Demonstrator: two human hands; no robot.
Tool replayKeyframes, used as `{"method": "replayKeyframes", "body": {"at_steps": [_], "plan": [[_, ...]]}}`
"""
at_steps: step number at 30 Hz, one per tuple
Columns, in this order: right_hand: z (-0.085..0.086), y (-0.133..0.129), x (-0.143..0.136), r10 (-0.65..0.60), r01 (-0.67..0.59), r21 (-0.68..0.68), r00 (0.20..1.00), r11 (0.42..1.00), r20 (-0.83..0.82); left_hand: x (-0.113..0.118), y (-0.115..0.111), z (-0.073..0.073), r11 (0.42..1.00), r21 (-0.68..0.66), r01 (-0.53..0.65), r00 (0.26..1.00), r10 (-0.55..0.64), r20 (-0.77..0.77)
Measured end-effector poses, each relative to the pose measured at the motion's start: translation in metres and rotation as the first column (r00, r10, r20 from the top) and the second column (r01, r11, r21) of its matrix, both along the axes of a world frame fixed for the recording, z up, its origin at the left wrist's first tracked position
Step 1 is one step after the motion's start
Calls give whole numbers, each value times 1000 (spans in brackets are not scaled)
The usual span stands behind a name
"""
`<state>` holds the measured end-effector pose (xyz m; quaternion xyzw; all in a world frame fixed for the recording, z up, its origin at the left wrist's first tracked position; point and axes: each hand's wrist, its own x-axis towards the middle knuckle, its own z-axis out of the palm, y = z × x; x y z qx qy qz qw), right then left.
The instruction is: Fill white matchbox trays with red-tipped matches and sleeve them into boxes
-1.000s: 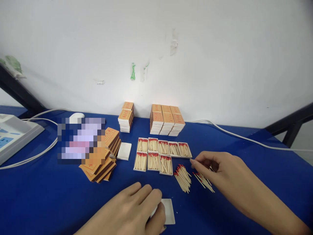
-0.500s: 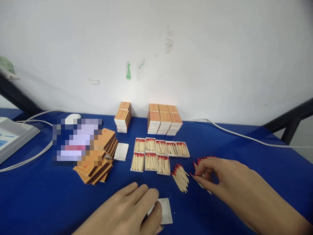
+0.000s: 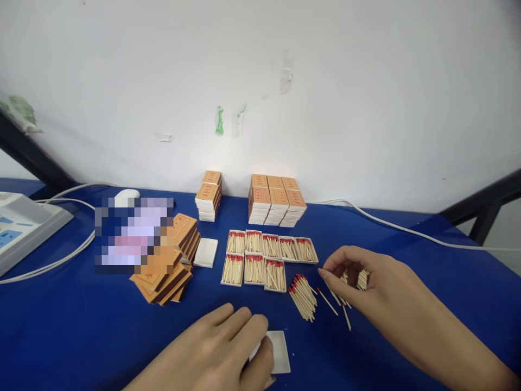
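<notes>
White tray under curled left fingers; nearly pinched right fingers (both grips unclear) over matches.

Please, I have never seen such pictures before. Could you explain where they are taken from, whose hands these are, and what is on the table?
There is no machine here. One camera, worn on a person's head, takes every picture, looking forward and down.

The left hand is at a shallow white tray; its grip is hidden. The right hand curls over loose matches; whether it holds any, I cannot tell.

On the blue table, eight open matchboxes hold red-tipped matches, with a match pile beside them. Orange-topped boxes are stacked near the wall. To the left lie an orange heap and a white mouse; a pixelated patch hides something there.
</notes>
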<state>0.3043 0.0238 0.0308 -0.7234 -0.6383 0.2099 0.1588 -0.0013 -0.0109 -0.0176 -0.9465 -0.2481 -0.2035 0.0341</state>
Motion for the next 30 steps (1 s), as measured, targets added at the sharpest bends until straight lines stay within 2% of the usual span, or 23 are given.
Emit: {"method": "replayKeyframes", "body": {"at_steps": [5,10,15,20,27,30], "plan": [[-1,3,-12,41,-43,-15,990,999,-137,0,1,0,1000,7,-11,1000,11,0],[-3,1,-22,67,-72,-19,979,997,-193,3,4,-2,1000,9,7,1000,-7,-11],[0,0,-29,75,-88,-52,976,995,-203,1,1,1,1000,2,7,1000,-7,-25],[1,3,-26,64,-73,-29,970,997,-232,-1,-1,5,1000,-20,12,999,-13,-43],[-1,1,-26,78,-97,-76,971,992,-227,0,0,4,1000,-2,12,1000,-12,-27],[-2,1,-22,77,-88,-44,975,995,-211,1,-1,4,1000,29,1,1000,-1,-15]]}}
